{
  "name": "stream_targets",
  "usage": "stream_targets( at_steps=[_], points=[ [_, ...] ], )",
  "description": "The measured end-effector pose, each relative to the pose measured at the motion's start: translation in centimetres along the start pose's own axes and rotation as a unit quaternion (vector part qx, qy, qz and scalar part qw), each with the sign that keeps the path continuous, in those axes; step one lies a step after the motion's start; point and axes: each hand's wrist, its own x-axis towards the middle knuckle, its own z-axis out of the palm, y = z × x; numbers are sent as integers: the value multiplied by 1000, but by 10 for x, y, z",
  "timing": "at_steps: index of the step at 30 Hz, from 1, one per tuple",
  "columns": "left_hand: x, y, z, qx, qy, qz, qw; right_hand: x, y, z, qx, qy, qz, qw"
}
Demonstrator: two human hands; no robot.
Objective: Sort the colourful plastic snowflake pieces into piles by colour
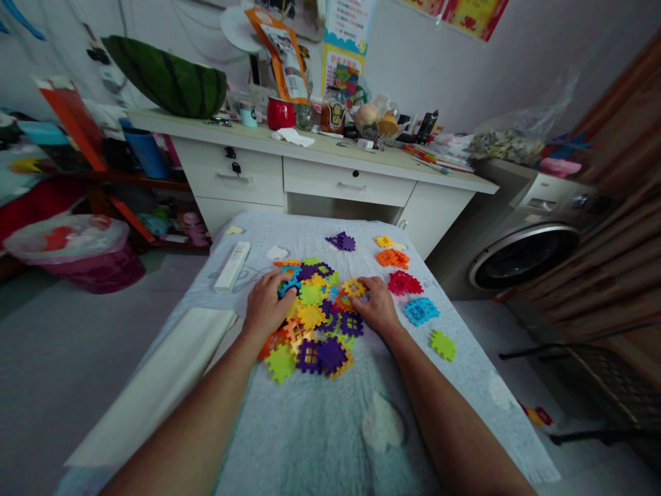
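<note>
forearms (173, 413) up front, over the cloth-covered counter (315, 448). tile heap (311, 295) mid-counter, colours mixed; looks early, most tiles left there. left hand (268, 303) and right hand (379, 306) half-curled at its sides, can't tell if gripping. single-colour piles (422, 311) done along the right; purple pile (341, 241) at back.

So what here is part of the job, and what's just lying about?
Apparently in the job:
mixed pile of toothed pieces
purple cluster
yellow cluster
orange cluster
red cluster
blue cluster
green piece

Just lying about:
white box
cut watermelon
red pot
orange pouch
</note>
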Motion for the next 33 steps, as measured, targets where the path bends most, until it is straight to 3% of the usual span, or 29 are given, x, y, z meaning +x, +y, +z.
stream_targets(
  at_steps=[10, 16, 23, 33],
  points=[
    [-1, 4, -1, -2, -1, -11, 1000, 4, 1, 0, 5, 2, -14, 1000],
    [-1, 4, -2, -5, -2, -10, 1000, 21, 5, -8, 6, -18, 4, 1000],
    [-1, 3, -2, -3, -5, -4, 1000, 72, 33, -28, -50, -16, 20, 998],
    [0, 4, -3, -3, -10, -3, 1000, 155, 90, -55, -194, 8, 185, 963]
  ],
)
